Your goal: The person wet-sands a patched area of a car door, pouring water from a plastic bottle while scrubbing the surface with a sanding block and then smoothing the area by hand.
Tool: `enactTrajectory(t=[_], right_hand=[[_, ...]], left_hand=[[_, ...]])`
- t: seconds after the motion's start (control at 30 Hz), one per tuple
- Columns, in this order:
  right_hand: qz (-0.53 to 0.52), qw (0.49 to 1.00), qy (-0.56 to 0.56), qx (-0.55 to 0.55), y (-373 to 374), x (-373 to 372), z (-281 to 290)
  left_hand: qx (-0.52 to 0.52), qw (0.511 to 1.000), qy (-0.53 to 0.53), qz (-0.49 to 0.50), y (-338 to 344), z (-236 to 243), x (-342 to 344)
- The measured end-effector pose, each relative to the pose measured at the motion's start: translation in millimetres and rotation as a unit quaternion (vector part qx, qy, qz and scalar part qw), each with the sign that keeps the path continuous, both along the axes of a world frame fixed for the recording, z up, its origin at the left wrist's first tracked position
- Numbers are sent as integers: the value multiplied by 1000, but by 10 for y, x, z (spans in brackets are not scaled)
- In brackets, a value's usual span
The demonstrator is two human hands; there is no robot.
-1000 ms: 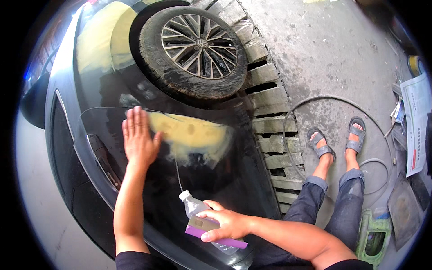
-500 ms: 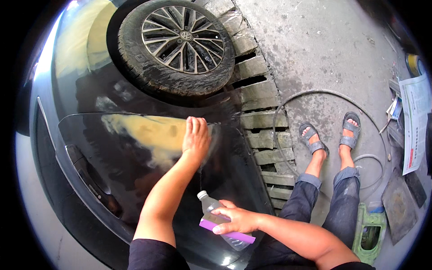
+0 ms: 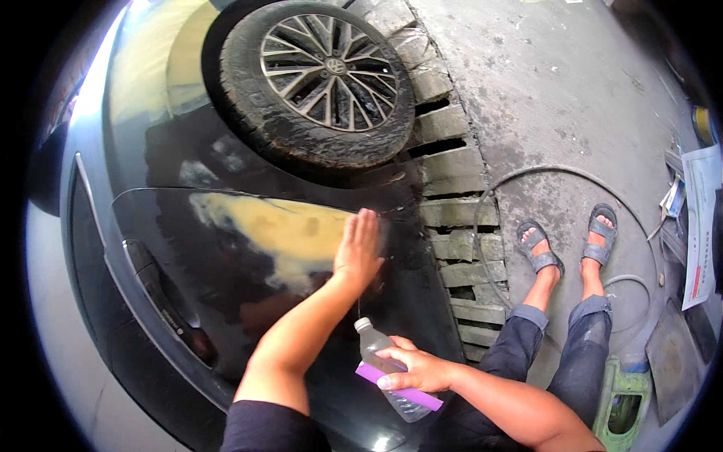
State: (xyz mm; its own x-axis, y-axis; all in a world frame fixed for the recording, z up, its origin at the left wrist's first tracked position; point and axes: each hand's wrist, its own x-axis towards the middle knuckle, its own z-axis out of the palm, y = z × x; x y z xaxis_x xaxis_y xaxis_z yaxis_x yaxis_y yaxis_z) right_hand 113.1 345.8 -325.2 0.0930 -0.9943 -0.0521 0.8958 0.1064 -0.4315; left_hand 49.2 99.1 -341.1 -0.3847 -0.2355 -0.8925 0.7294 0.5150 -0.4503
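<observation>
My left hand lies flat with straight fingers on a dark car door, at the right end of a yellowish filler patch. Nothing shows in it, though its palm is hidden. Lower down, my right hand grips a clear plastic bottle with a white cap, together with a flat purple block pressed along the bottle's side. The bottle is tilted, cap toward the door. A thin streak, like water, shows above the cap. The door handle is left of my left forearm.
A dusty wheel stands beyond the door. Concrete slats with gaps run beside the car. On the floor, a grey hose loops around my sandalled feet. A green plastic stool and a printed sheet are at right.
My left fingers, bent over the patch's upper edge before, are now stretched out flat and a little farther right. The whole view has shifted slightly. My right hand keeps the bottle and block.
</observation>
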Motion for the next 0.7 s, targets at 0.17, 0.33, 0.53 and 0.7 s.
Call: enactTrajectory(t=[0.17, 0.33, 0.53, 0.7], right_hand=[[-91, 994, 21, -56, -246, -182, 470], [-106, 981, 36, -156, -365, -626, 1028], [-106, 984, 28, -140, -238, -613, 1071], [-63, 993, -25, -97, -145, -300, 754]], left_hand=[[-17, 981, 167, 95, -251, 1487, -857], [-1, 894, 449, 0, -917, 2579, -1266], [-10, 929, 366, 60, -492, 2079, -1102], [1, 979, 193, 67, -192, 1491, -570]])
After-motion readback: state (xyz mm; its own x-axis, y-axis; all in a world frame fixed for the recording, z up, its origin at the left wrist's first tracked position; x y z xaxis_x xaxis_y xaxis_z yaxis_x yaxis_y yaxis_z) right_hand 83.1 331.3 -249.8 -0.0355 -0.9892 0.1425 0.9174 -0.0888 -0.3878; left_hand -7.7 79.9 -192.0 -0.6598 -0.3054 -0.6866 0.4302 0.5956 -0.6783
